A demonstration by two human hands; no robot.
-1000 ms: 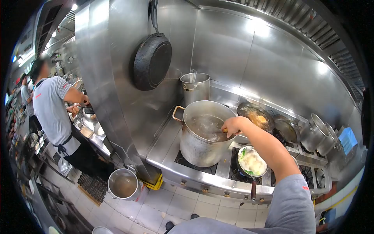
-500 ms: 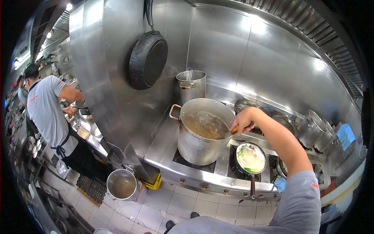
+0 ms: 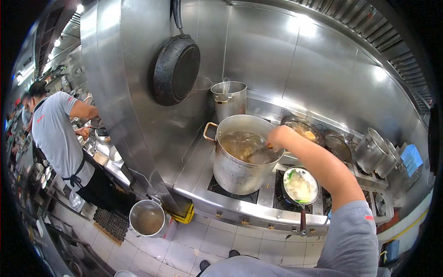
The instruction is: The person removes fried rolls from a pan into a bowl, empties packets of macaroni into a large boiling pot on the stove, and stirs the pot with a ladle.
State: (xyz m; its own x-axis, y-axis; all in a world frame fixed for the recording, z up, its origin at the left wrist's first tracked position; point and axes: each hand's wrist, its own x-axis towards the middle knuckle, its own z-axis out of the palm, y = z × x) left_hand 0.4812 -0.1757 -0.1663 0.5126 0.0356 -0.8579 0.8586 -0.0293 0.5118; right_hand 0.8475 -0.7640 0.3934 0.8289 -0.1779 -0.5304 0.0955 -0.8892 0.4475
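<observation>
My right hand [image 3: 278, 139] is closed round the handle of a utensil at the right rim of a large metal pot [image 3: 240, 173]. The utensil's lower part is in the brownish, bubbling liquid [image 3: 241, 143]. Below and right of my hand, a small pan [image 3: 301, 185] holds pale, foamy food with green pieces, its dark handle pointing toward me. Behind my forearm sits a wok [image 3: 302, 130] with brownish contents and a yellow piece. My left hand does not show.
A tall pot with a whisk [image 3: 229, 99] stands behind. More pots [image 3: 370, 152] are at right, and a black pan [image 3: 176, 70] hangs on the wall. A pot of liquid [image 3: 147, 219] stands low at left, near a co-worker [image 3: 62, 134] at a counter.
My right hand has dipped back toward the large pot after lifting and moving slightly right. The utensil is lower in the liquid. The view has shifted slightly.
</observation>
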